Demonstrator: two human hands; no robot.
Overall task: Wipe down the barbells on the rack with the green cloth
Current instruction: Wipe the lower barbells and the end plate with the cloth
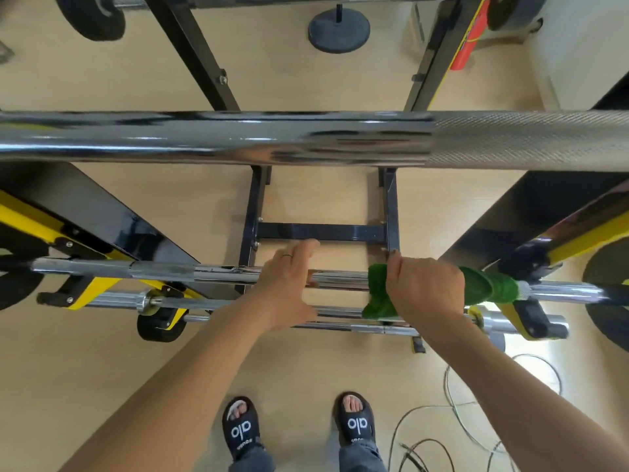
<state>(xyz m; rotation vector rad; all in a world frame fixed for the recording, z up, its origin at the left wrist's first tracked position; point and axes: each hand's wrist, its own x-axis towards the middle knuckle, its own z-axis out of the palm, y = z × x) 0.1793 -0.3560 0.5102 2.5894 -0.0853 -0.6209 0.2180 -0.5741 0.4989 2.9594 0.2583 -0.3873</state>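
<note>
Top bar (238, 137) nearest the camera: thick chrome band across the upper middle of the frame, smooth at left and centre, knurled at right. Not touched by either hand.

Lower centre: several more barbells lie on the black-and-yellow rack (102, 226), one behind another. Cloth (483, 287) is wrapped round the second bar (190, 272), right of centre, reaching toward the bar's right collar. Right hand (425, 287) grips the cloth, fingers curled over it and the bar. Left hand (289, 287) rests on the same bar just left of the cloth, fingers fairly straight and reaching past it, holding nothing.

Bottom of frame: feet in black slides (240, 427), cables (476, 420) on the floor at lower right.

Handling, judged: cloth soft, light, conforms to a round bar; best taken wrapped full round so it does not slip off. Chrome is slick, so the cloth should slide easily; knurl will drag and snag pile. Bars stiff and heavy, may roll in their cradles; the left hand looks placed to steady this one.
</note>
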